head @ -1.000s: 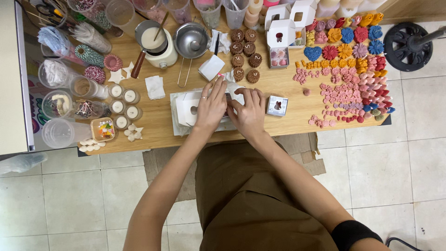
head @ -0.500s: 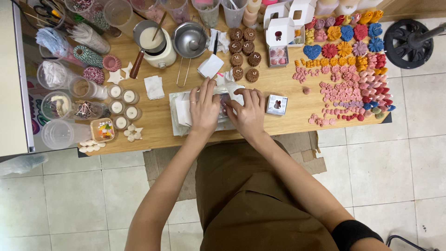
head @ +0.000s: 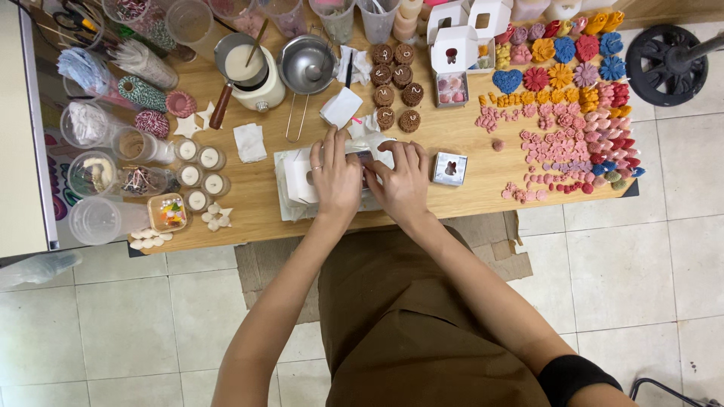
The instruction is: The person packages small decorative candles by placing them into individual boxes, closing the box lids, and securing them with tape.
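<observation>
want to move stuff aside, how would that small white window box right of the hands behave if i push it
The small white window box looks like thin folded card, so it is probably light and would slide easily on the wooden table. It sits low and squat, so tipping seems unlikely. Its walls may dent if squeezed.

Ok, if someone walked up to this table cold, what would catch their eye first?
Probably the colourful wax flowers and hearts spread in rows over the table's right end, blue, red, orange and pink. Next, the left hand and right hand pressed together on a small white box at the near edge, then the round brown candles grouped behind them.
</observation>
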